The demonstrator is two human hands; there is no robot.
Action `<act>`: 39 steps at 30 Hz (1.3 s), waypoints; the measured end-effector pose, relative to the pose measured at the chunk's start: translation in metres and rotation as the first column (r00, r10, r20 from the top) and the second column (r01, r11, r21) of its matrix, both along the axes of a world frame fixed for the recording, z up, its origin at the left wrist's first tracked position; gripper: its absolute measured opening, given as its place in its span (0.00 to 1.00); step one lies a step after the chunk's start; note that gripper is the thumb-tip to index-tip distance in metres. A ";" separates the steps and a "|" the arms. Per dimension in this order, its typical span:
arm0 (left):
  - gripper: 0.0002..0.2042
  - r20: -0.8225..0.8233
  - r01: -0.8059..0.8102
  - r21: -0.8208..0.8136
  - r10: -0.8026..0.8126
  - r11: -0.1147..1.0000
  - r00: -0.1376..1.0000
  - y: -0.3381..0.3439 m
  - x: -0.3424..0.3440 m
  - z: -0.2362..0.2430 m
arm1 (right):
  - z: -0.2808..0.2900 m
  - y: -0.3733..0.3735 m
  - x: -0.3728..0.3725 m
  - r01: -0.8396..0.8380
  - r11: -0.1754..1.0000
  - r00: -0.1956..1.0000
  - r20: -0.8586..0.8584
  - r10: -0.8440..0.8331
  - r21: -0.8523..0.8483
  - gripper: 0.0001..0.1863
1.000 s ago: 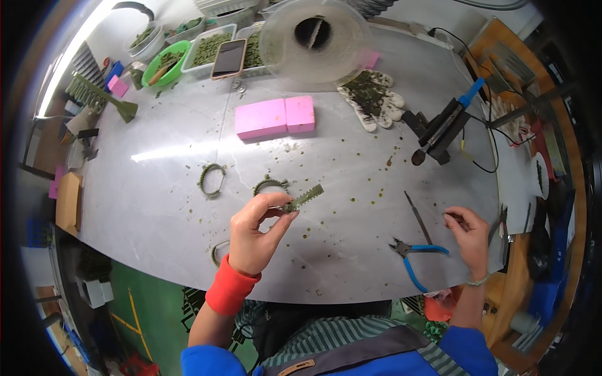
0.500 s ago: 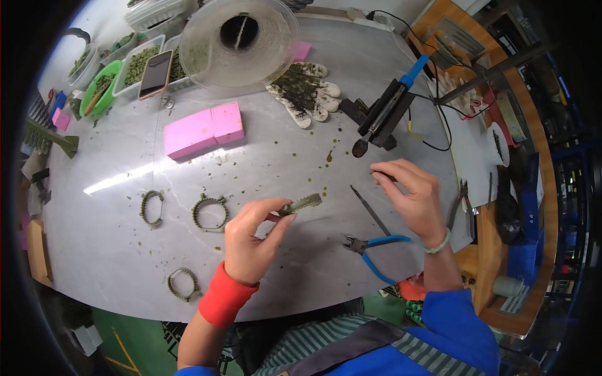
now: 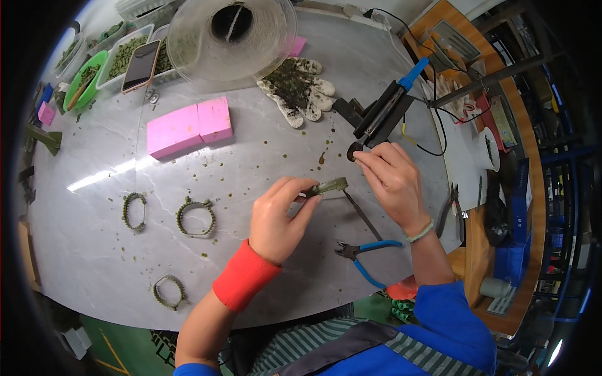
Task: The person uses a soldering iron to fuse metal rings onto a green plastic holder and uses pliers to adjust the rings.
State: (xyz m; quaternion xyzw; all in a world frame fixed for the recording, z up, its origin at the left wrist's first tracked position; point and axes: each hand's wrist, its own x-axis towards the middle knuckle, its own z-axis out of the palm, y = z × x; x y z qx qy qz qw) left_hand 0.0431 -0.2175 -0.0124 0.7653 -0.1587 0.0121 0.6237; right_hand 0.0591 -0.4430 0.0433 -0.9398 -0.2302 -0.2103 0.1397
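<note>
My left hand (image 3: 282,213), with a red wristband, pinches a short green strip (image 3: 333,185) with a ridged edge above the table. My right hand (image 3: 395,182) is closed, fingertips pinched together at the dark, rounded tip (image 3: 353,151) of a blue-handled tool (image 3: 412,75) clamped in a black stand. Anything in that pinch is too small to make out. Below the hands lie a thin dark pointed tool (image 3: 364,216) and blue-handled cutting pliers (image 3: 350,250). Three green beaded-looking rings, one of them upright-left (image 3: 133,211), lie on the left.
Pink blocks (image 3: 182,128) sit behind the rings. A soiled white glove (image 3: 297,91), a large clear tub (image 3: 188,50), a phone (image 3: 140,66) and a green bowl (image 3: 94,62) stand along the back. Another pair of pliers (image 3: 453,203) and black cables are on the right. Green bits dot the table.
My right hand has moved left and up to the dark tip of the clamped tool. My left hand has shifted right with the green strip, nearer to the right hand. The view has shifted slightly.
</note>
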 end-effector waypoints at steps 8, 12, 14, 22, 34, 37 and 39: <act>0.09 0.019 -0.007 -0.014 0.007 1.000 1.000 -0.012 0.008 -0.005 | -0.002 -0.001 0.003 -0.013 1.000 1.000 0.005 0.014 -0.025 0.11; 0.09 0.018 -0.011 -0.015 0.011 1.000 1.000 -0.014 0.009 -0.006 | -0.001 -0.001 0.003 -0.017 1.000 1.000 -0.004 0.017 -0.015 0.10; 0.09 0.000 -0.007 -0.011 0.007 1.000 1.000 -0.015 0.010 -0.006 | -0.001 -0.001 0.003 -0.017 1.000 1.000 -0.010 0.017 -0.010 0.10; 0.09 0.000 -0.008 -0.010 0.008 1.000 1.000 -0.015 0.011 -0.007 | -0.001 0.001 0.004 -0.005 1.000 1.000 0.003 0.005 0.003 0.10; 0.10 0.000 -0.014 -0.002 0.014 1.000 1.000 -0.015 0.012 -0.008 | 0.001 0.002 0.003 -0.029 0.998 0.999 -0.023 0.030 0.058 0.09; 0.10 0.002 -0.017 -0.002 0.017 1.000 1.000 -0.015 0.012 -0.009 | 0.004 0.005 0.000 -0.053 0.982 0.991 -0.115 0.075 0.181 0.08; 0.10 0.000 -0.019 0.000 0.019 1.000 1.000 -0.015 0.012 -0.008 | 0.006 0.007 -0.001 -0.057 0.981 0.989 -0.125 0.081 0.184 0.08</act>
